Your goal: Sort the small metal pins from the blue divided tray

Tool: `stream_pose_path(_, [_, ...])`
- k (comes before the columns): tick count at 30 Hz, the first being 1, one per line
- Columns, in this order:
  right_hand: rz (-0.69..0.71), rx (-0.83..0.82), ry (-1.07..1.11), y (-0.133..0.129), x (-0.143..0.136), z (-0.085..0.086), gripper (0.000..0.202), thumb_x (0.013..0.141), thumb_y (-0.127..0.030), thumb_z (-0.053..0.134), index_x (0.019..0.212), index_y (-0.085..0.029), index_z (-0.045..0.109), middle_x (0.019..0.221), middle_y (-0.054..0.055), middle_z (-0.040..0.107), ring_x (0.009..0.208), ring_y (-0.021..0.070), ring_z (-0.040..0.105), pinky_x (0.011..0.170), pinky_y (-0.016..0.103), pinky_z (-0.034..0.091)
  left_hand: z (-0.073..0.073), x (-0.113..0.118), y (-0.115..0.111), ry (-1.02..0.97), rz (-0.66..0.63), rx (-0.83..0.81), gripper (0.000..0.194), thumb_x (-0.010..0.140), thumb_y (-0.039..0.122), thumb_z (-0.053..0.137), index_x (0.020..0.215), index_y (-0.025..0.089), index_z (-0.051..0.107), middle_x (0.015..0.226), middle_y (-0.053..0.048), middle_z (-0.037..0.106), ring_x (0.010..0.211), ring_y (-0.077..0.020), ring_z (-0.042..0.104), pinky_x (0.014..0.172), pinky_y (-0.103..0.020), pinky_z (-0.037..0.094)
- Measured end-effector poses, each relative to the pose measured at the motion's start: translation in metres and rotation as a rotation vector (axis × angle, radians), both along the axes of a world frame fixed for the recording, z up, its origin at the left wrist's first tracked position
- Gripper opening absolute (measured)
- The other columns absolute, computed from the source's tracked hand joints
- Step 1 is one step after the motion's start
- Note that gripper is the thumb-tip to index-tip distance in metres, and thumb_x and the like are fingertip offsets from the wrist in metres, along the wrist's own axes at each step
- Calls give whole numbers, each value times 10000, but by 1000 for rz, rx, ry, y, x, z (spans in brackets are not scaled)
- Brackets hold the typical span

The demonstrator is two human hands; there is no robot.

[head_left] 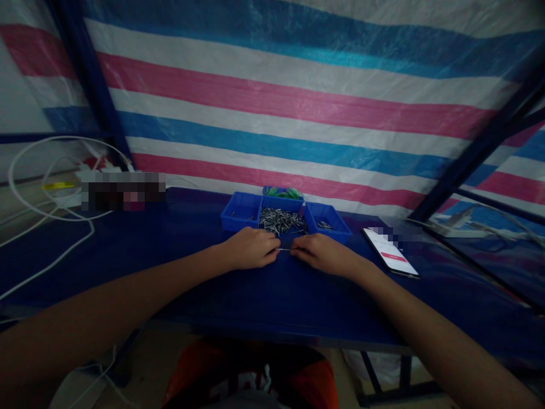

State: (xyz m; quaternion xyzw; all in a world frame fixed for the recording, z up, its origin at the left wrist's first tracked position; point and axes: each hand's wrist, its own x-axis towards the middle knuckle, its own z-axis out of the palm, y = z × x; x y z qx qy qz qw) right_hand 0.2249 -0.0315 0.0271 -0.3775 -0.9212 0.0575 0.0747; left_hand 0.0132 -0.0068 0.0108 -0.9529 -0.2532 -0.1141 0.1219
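Both my hands meet at the middle of the blue table, in front of the bins. My left hand (252, 247) is closed in a pinch on one end of a thin, light metal pin (283, 249). On the other end, my right hand (320, 251) pinches with its fingers together. The pin lies level across the small gap between my fingertips; its exact kind is too small to tell. Just beyond my hands lies a loose pile of small metal pins (281, 220), dark and silvery.
Around the pile stand a left blue bin (242, 224) with a few pieces, a right blue bin (338, 228) with some pins, and a back bin holding green pieces (283, 193). A phone (392, 254) lies right on the table (255, 307). White cables (63, 255) run along the left.
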Motion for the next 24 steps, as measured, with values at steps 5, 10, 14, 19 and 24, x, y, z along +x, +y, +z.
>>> stream_pose_path(5, [-17, 22, -7, -1, 0, 0, 196, 908, -227, 408, 826, -154, 570, 780, 51, 632, 692, 132, 559, 640, 252, 362, 1, 0, -1, 15, 20, 3, 200, 867, 271, 416, 813, 166, 577, 795, -28, 621, 737, -150, 598, 582, -234, 412])
stream_pose_path(10, [-15, 8, -3, 0, 0, -1, 181, 900, -233, 426, 834, -156, 576, 785, 47, 632, 699, 129, 559, 644, 251, 358, 1, 1, -1, 19, 31, 3, 210, 870, 280, 412, 822, 165, 580, 794, -27, 622, 729, -147, 596, 565, -229, 403])
stream_pose_path(14, [-3, -10, -13, 1, 1, -1, 151, 887, -224, 446, 847, -159, 576, 793, 41, 630, 710, 128, 558, 642, 247, 361, 2, 1, -1, 28, 31, 3, 206, 869, 270, 411, 820, 163, 580, 796, -26, 624, 739, -149, 600, 577, -236, 405])
stream_pose_path(19, [2, 10, -10, 0, 1, -1, 171, 897, -219, 424, 819, -162, 566, 774, 39, 622, 691, 127, 548, 641, 252, 359, 2, 1, -1, 12, 19, 11, 209, 868, 269, 406, 814, 164, 579, 788, -24, 623, 725, -147, 601, 562, -237, 400])
stream_pose_path(24, [-3, 13, -8, 0, 1, -1, 175, 900, -229, 424, 817, -165, 565, 771, 40, 620, 684, 129, 547, 640, 256, 360, 0, 0, 0, -11, 10, 8, 208, 864, 268, 410, 806, 161, 578, 775, -25, 618, 700, -140, 595, 550, -233, 397])
